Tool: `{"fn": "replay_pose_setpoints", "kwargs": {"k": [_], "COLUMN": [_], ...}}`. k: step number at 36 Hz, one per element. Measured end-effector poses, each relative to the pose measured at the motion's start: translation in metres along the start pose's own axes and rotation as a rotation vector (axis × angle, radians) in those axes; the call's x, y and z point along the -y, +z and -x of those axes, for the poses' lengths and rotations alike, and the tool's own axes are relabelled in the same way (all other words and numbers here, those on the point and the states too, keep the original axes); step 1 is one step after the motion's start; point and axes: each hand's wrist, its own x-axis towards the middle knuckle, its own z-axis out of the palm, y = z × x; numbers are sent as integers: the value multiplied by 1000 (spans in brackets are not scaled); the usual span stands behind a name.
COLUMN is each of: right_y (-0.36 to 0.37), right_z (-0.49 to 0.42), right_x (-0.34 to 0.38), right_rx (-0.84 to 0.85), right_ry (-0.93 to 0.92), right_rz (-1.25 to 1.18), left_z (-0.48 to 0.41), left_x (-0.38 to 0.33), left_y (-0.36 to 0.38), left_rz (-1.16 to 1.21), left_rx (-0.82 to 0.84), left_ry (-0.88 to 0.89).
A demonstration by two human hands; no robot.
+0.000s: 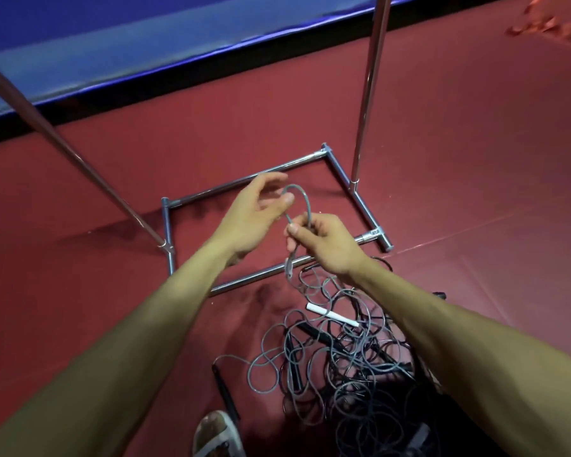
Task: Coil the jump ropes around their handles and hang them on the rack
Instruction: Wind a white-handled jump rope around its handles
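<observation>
**Site:** red floor (459,179), blue padding (112,44) behind. The rack (370,94) stands just ahead of the person: chrome base frame on the floor, two uprights rising out of view. Hanging bar not in view, so nothing can be confirmed as hung.

**L hand:** the left hand (256,211) is raised over the base frame, fingers loosely curled. Thumb and forefinger pinch the grey rope (307,206) at the top of a small loop.

**R hand:** the right hand (327,240) sits just below and right of the L, fingers curled round both legs of that loop, thumb pressed on top. A thicker grey piece (289,267) hangs directly under the fist. Prob. this rope's handle, but motion blur prevents a firm call.

**Task items:** the grey rope runs down from the R hand into a tangled pile (350,364) of grey and black ropes on the floor at the person's feet. A white handle (332,315) lies on top of the pile. A black handle (224,389) lies at its left edge, near a sandalled foot (216,433).

**Step in hand (assessment):** early coiling of one rope. Only the first loop is formed and most of the length is in the pile. Task overall barely begun.

**Next move requires (assessment):**
- R hand keeps the formed turn clamped while the L draws slack up from the pile and lays another turn.
- The slack must come free of neighbouring ropes, as snagging looks likely given how the strands cross.
- Handle position to be confirmed before winding on, so the coil builds around it and not loose in the fist.
</observation>
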Motion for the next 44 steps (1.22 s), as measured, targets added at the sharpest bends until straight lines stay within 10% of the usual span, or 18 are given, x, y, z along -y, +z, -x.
{"fn": "replay_pose_setpoints", "kwargs": {"k": [5,16,22,33,38,44], "right_y": [-5,-34,-32,30,13,-13], "right_z": [3,23,38,45,55,53], "right_x": [50,121,111,75,39,11], "right_rx": [-87,-295,-294,12,17,5], "right_ry": [-25,-69,-138,-115,-24,114], "right_rz": [-145,93,201,156,134,21], "left_z": [39,59,58,56,28,13], "left_x": [-11,-59,-94,-167,-151,-77], "left_y": [11,-29,-43,-21,-48,-82], "left_rz": [-138,-264,140,693,554,-408], "left_rx": [195,-105,-500,-276,-523,-376], "left_ry": [-77,93,49,60,30,75]}}
